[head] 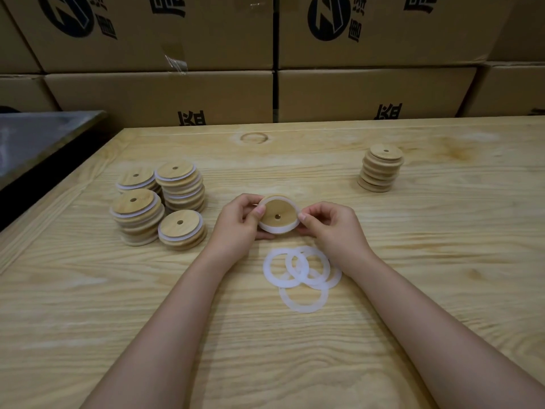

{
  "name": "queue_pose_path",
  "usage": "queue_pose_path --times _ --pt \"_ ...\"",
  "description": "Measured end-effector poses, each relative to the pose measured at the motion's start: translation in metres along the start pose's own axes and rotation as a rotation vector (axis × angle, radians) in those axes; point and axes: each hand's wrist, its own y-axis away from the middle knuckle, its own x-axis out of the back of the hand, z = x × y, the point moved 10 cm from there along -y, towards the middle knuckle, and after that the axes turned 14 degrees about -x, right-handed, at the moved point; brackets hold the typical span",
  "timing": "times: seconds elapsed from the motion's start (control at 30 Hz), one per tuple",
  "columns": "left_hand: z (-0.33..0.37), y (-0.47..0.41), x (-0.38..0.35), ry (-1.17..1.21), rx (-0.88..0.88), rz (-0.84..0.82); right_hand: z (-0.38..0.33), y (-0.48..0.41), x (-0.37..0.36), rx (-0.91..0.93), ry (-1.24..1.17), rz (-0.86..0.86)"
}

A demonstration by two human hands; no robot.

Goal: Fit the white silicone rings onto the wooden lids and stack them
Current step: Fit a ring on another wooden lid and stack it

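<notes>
While both hands are busy in the middle of the table (413,290), one wooden lid (272,211) sits between them, tilted so its face with the little center hole points back at the camera. Left hand (240,221) grips the lid's left edge, thumb on the front and fingers curled behind it. Right hand (330,228) pinches the right edge, thumb and fingertips closed on the white silicone ring (278,229), which wraps around the lid's rim and shows widest along the bottom. Can't tell if the ring is seated all the way round. Just in front of the hands, closer to the person, a small pile of loose rings (292,267) lies flat on the wood, overlapping each other. Off to the left there are four stacks of ringed lids (137,202) bunched close together, white edges showing between the wood. Far right, well apart from everything else, one stack of bare lids (380,169) stands on its own. Cardboard boxes (159,93) with dark printing are piled up behind the table, and a dark flat surface (35,137) sits beside its left edge.
</notes>
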Motion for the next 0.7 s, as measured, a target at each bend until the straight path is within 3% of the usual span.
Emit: queue_pose_path --times 0.2,0.5,0.7 --pt "-0.0019 0.0012 0.0014 0.039 0.039 0.022 0.0014 0.0006 -0.0037 -0.001 0.081 -0.026" --pt "-0.0038 0.0022 0.0009 0.116 0.065 0.039 0.0078 -0.0031 -0.0022 -0.089 -0.106 -0.069" --pt "-0.0060 0.0029 0.0043 0.156 0.106 0.062 0.0061 -0.0035 -0.0070 -0.056 -0.066 -0.082"
